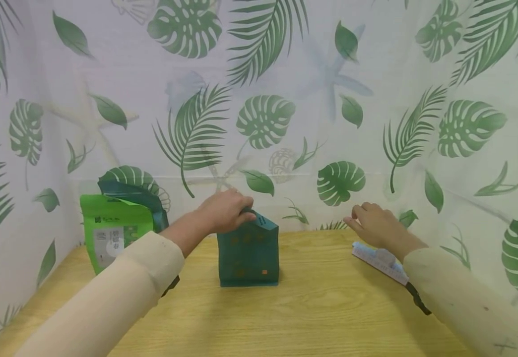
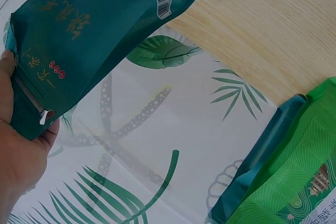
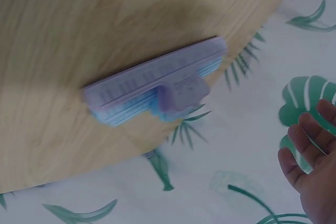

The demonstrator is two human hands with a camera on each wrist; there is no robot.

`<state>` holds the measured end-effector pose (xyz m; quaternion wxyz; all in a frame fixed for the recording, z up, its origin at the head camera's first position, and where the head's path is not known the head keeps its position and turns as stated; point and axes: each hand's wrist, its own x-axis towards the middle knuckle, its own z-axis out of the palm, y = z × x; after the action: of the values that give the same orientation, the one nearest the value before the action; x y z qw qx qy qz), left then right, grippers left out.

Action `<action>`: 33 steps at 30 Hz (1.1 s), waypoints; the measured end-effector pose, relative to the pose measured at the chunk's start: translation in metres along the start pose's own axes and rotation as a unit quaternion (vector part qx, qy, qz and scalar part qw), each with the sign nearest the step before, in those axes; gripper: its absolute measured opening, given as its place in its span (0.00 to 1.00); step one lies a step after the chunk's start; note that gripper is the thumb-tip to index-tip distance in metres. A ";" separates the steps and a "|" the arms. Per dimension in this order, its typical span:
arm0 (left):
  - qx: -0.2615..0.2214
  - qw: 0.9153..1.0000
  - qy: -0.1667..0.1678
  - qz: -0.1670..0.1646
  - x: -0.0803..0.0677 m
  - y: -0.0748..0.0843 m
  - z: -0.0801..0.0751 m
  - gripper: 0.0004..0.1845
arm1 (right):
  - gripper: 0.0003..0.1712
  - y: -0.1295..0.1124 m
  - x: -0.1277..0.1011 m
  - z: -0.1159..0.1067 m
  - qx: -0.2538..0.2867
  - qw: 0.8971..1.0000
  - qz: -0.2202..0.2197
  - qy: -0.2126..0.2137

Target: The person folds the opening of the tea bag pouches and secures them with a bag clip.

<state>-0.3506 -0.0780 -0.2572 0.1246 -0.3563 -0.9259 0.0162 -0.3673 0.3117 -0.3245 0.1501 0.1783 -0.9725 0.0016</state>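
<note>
Green pouch (image 1: 107, 238), far left | left grip (image 1: 225, 210) pinching top of teal bag (image 1: 249, 258), upright on bench (image 1: 286, 317) | clip (image 1: 377, 263) — long axis slanting far-left to near-right | right grip (image 1: 372, 225) — nearer the clip, just above it in head view, fingers loosely apart, holding nothing

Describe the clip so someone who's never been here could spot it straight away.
On the wooden table, go to the right side, near the right hand. The clip is a long, narrow bar; its lilac and pale blue set it apart from the upright teal bag in the middle.
</note>
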 end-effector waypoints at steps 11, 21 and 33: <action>0.023 1.000 -0.005 -0.009 -0.001 0.002 -0.002 0.15 | 0.25 0.034 -0.029 0.028 -0.055 0.997 0.020 -0.047; 0.021 1.000 -0.002 -0.003 0.000 0.001 -0.001 0.16 | 0.13 0.045 -0.049 0.041 -0.054 0.990 0.061 -0.115; 0.022 1.000 -0.004 -0.003 -0.001 0.000 0.001 0.16 | 0.10 0.021 -0.027 0.028 -0.043 0.993 -0.007 -0.110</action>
<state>-0.3504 -0.0784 -0.2583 0.1289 -0.3501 -0.9270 0.0381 -0.3589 0.3393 -0.3581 0.0493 0.1774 -0.9810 -0.0609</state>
